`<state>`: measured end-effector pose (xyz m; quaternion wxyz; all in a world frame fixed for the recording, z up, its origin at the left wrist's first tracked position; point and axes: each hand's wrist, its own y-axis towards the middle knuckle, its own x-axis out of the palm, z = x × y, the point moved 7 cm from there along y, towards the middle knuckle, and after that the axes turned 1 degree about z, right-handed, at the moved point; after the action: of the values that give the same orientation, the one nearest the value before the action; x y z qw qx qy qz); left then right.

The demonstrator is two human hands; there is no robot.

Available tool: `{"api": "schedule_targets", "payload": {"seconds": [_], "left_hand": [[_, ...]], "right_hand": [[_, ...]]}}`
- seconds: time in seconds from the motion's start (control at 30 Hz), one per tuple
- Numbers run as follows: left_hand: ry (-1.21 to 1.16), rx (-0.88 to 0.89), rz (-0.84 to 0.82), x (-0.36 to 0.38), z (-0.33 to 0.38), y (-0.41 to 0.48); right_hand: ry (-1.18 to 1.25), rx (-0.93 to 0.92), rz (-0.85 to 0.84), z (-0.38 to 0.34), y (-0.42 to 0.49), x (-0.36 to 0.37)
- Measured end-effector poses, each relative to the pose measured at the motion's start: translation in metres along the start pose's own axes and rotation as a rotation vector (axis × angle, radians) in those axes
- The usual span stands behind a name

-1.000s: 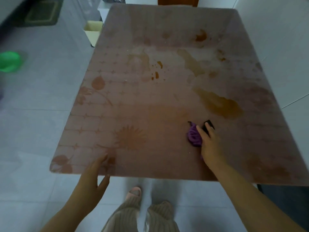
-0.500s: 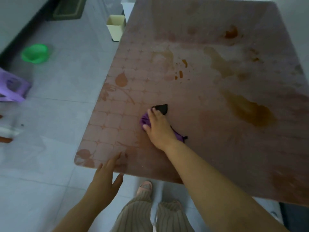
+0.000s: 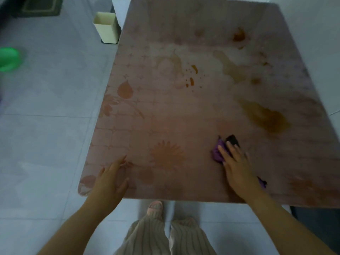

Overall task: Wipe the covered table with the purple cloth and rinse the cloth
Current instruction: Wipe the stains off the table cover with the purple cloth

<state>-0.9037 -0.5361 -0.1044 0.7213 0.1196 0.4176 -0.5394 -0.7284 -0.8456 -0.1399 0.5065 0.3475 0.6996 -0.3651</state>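
Covered table [image 3: 202, 111] fills centre and right of view, near edge closest to the person. Cloth [image 3: 218, 152] lies on the table toward the near right, a short way in from the near edge. Right hand [image 3: 237, 166] lies flat on top of the cloth, fingers pointing to the far side. Left hand [image 3: 110, 179] rests on the near left corner of the table. Spill patch [image 3: 266, 118] sits beyond the cloth, toward the right edge. Small drops [image 3: 192, 76] lie mid-table, farther back. Bin [image 3: 106, 27] stands on the floor just beside the far left edge. Basin [image 3: 8, 58] on the floor well left of the table. Mat [image 3: 41, 6] on the floor at far left.
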Motion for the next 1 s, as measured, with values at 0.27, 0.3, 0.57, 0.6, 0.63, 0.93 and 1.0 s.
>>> {"api": "schedule_targets", "payload": {"seconds": [0.27, 0.3, 0.57, 0.6, 0.63, 0.93, 1.0], "left_hand": [[0.065, 0.008, -0.033, -0.022, -0.011, -0.006], [0.068, 0.023, -0.047, -0.024, -0.011, -0.007], [0.155, 0.145, -0.030, -0.033, -0.017, 0.012], [0.146, 0.148, -0.027, -0.033, -0.015, 0.015], [0.150, 0.155, -0.032, -0.032, -0.012, 0.018], [0.240, 0.202, -0.224, 0.005, 0.031, 0.037], [0.254, 0.243, -0.240, 0.014, 0.044, 0.038]], "right_hand": [[0.004, 0.249, 0.025, -0.055, 0.134, -0.015], [0.015, 0.169, -0.002, -0.087, 0.149, -0.010], [0.077, -0.503, -0.219, -0.297, 0.059, 0.050], [0.080, -0.536, -0.221, -0.294, 0.041, 0.054], [0.076, -0.550, -0.207, -0.284, 0.028, 0.056], [-0.033, -0.001, -0.052, -0.047, -0.035, 0.021], [-0.003, 0.171, -0.056, 0.017, -0.049, 0.007]]}}
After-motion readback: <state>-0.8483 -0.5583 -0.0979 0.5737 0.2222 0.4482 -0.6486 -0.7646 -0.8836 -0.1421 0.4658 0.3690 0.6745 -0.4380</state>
